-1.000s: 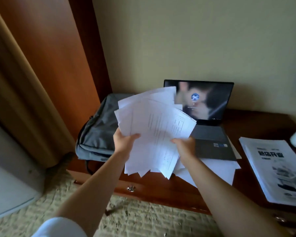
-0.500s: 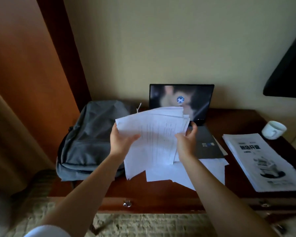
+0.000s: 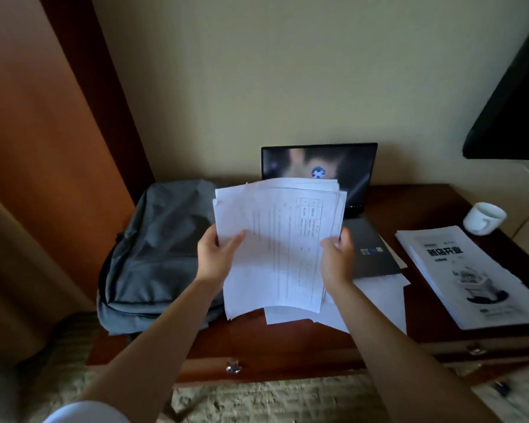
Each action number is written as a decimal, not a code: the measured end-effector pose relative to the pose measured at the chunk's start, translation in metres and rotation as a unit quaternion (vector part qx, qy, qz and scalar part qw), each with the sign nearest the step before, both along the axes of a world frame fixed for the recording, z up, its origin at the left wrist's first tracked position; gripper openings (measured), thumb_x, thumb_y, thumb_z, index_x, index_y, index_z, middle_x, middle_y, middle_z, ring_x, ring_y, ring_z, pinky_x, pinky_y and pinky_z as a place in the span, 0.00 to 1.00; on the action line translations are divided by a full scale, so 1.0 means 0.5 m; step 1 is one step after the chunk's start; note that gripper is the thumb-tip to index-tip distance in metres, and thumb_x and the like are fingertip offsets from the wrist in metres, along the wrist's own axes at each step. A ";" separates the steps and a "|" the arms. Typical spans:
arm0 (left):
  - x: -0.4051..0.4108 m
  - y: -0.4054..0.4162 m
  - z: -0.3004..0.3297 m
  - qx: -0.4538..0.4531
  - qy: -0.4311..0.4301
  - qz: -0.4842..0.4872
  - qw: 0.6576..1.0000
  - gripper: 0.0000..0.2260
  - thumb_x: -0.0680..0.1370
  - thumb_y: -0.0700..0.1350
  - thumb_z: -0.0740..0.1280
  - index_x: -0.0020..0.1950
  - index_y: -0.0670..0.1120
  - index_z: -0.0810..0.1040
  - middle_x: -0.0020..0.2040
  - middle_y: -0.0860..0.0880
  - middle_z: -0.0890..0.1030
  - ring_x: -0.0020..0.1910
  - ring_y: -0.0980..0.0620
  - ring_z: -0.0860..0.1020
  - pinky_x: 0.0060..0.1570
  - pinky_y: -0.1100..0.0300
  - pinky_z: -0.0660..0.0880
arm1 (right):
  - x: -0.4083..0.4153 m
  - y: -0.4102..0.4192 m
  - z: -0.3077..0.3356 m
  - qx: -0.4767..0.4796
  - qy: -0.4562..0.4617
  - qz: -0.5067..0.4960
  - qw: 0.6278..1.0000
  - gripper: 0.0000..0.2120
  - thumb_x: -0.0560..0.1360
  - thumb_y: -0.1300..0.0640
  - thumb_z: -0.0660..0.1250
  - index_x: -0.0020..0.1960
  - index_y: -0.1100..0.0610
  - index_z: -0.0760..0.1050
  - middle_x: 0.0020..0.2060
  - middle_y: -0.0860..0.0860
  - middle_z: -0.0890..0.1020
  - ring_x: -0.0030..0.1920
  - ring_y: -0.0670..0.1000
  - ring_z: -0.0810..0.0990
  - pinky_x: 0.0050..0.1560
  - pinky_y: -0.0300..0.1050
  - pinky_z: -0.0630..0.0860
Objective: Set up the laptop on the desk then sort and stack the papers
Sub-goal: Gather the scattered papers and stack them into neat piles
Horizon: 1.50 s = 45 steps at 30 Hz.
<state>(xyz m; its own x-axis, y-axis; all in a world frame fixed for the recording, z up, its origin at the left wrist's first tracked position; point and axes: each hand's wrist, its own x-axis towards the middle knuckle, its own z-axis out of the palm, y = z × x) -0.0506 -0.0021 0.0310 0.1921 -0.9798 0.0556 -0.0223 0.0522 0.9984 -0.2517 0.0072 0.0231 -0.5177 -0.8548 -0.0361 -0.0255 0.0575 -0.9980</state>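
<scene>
I hold a sheaf of white printed papers [image 3: 281, 239] upright above the wooden desk [image 3: 287, 340]. My left hand [image 3: 216, 257] grips its left edge, thumb on the front sheet. My right hand [image 3: 338, 257] grips the right edge. Behind the sheaf stands the open laptop [image 3: 355, 172], its screen lit and its keyboard partly hidden by the papers. A few loose white sheets [image 3: 379, 297] lie on the desk under and in front of the laptop.
A grey backpack [image 3: 156, 251] lies on the desk's left end. A stack of printed booklets [image 3: 471, 276] sits at the right, with a white cup [image 3: 484, 218] behind it. A dark screen [image 3: 513, 102] hangs at the upper right. A drawer knob [image 3: 233, 367] shows below.
The fanned, skewed sheets have been drawn together into a squarer sheaf, and both hands have lowered it toward the desk. The view has shifted to the right.
</scene>
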 end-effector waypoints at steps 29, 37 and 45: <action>-0.093 0.016 -0.092 0.198 0.001 0.027 0.980 0.11 0.75 0.40 0.70 0.56 0.38 0.77 0.42 0.48 0.79 0.46 0.45 0.78 0.48 0.54 0.76 | -0.015 0.021 -0.167 0.143 0.126 0.062 0.980 0.21 0.78 0.62 0.59 0.70 0.58 0.64 0.66 0.55 0.74 0.58 0.53 0.77 0.50 0.43 0.79; -0.317 0.038 -0.062 0.161 -0.015 -0.014 0.987 0.13 0.76 0.39 0.68 0.61 0.41 0.74 0.52 0.45 0.80 0.51 0.45 0.80 0.51 0.49 0.79 | -0.233 0.080 -0.131 0.113 0.150 -0.007 0.982 0.26 0.78 0.64 0.58 0.75 0.54 0.59 0.70 0.53 0.71 0.66 0.56 0.73 0.61 0.51 0.76; -0.626 0.110 -0.070 0.167 -0.024 -0.007 0.986 0.11 0.78 0.37 0.63 0.60 0.43 0.72 0.53 0.45 0.78 0.50 0.45 0.78 0.50 0.50 0.77 | -0.552 0.167 -0.119 0.112 0.213 0.011 0.971 0.31 0.75 0.69 0.56 0.75 0.50 0.57 0.68 0.50 0.72 0.60 0.54 0.77 0.50 0.43 0.76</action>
<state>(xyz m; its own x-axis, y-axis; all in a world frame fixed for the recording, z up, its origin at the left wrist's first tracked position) -0.3635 0.0529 -0.0038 0.1829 -0.9475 -0.2622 -0.0713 -0.2787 0.9577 -0.5277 0.0908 -0.0362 -0.5082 -0.8612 -0.0087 -0.4367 0.2664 -0.8592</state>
